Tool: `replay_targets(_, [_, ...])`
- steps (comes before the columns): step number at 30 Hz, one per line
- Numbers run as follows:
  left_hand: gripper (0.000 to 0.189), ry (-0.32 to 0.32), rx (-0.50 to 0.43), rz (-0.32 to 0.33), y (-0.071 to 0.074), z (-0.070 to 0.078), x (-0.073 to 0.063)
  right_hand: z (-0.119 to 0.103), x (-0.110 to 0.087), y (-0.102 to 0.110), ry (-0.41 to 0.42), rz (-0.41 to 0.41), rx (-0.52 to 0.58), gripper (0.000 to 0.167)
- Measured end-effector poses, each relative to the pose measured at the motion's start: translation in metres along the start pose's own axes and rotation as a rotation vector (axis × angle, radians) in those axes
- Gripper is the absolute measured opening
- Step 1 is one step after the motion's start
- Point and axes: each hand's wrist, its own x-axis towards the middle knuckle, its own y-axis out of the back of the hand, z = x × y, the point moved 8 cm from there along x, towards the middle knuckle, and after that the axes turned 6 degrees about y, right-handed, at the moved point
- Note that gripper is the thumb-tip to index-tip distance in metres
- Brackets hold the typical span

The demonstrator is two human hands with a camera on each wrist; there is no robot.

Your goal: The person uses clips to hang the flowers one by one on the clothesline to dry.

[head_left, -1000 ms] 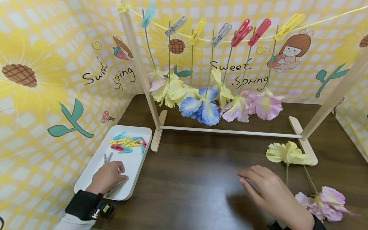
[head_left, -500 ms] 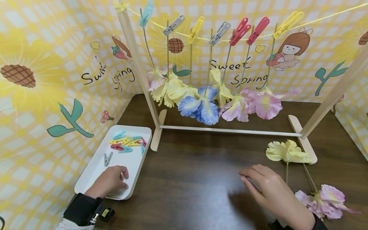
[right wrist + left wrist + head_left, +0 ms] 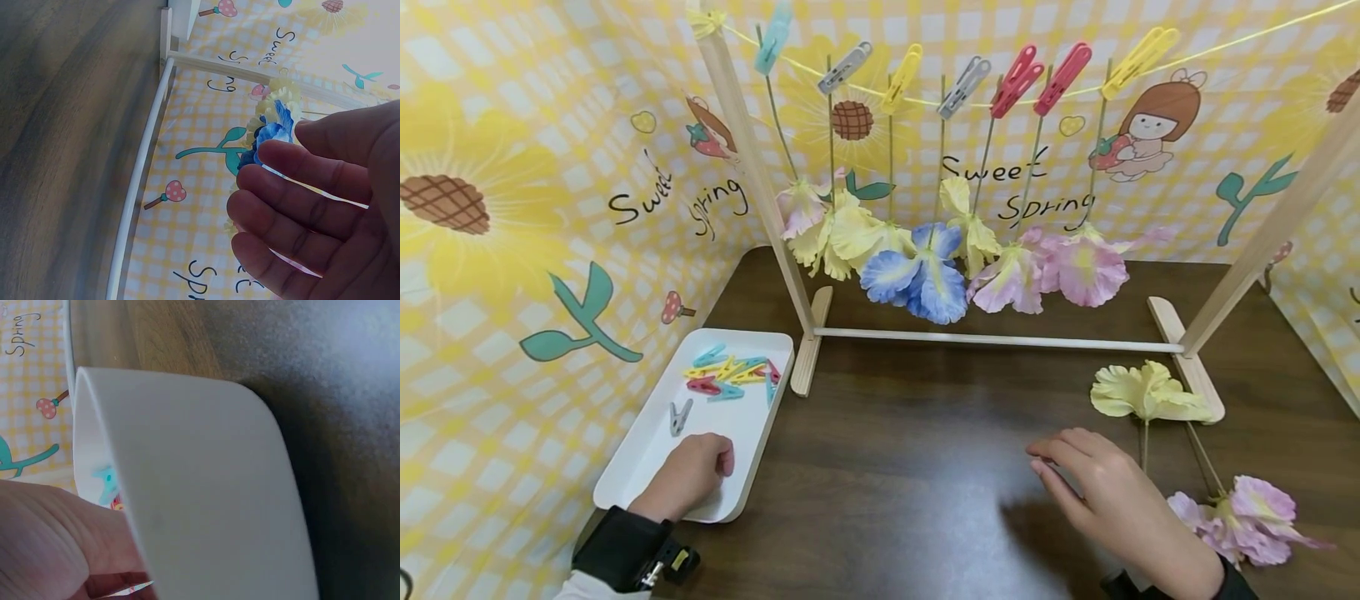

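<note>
My left hand [image 3: 694,469] reaches down into the white tray [image 3: 613,492], its fingers bent and mostly hidden below the knuckles. In the left wrist view its thumb [image 3: 50,544] lies close beside the tray wall [image 3: 200,475]; I cannot tell whether it pinches anything. A grey clothespin [image 3: 681,417] lies just beyond the hand. Farther up the tray is a pile of blue, yellow and red clothespins [image 3: 730,372]. Over the tabletop hovers my right hand [image 3: 1101,492], fingers loosely bent and nothing in its grasp, as the right wrist view also shows.
A wooden frame [image 3: 752,167] carries a yellow string [image 3: 1232,52] with several clipped flowers, among them a blue one [image 3: 917,275]. By its right foot [image 3: 1187,367] lie a yellow flower [image 3: 1142,392] and a pink flower [image 3: 1255,517]. Checked cloth surrounds the dark table [image 3: 880,467].
My left hand has shifted slightly within the tray and its fingers have curled inward, out of sight; the grey clothespin beyond it is now uncovered. The right hand stays nearly still.
</note>
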Motion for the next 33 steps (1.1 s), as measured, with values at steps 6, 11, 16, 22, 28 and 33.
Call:
replay_targets(6, [0.025,-0.192,0.035,0.218,0.039,0.033,-0.004,-0.001,0.001,0.005,0.04,0.057,0.005,0.045])
replay_targets(11, [0.027,-0.442,0.008,0.495,0.091,0.09,-0.024,0.001,0.004,0.009,0.026,0.045,0.006,0.045])
replay_targets(16, [0.026,-0.644,-0.08,0.591,0.115,0.158,-0.045,0.002,0.008,0.011,0.002,0.014,0.029,0.038])
replay_targets(22, [0.024,-0.895,-0.238,0.491,0.108,0.239,-0.065,-0.002,0.018,0.017,-0.007,0.039,0.09,0.033])
replay_targets(28, [0.023,-1.074,-0.41,0.376,0.09,0.296,-0.08,-0.011,0.031,0.027,0.011,0.193,0.198,0.035])
replay_targets(33, [0.019,-1.171,-0.514,0.274,0.072,0.329,-0.094,-0.016,0.034,0.029,-0.022,0.253,0.249,0.055])
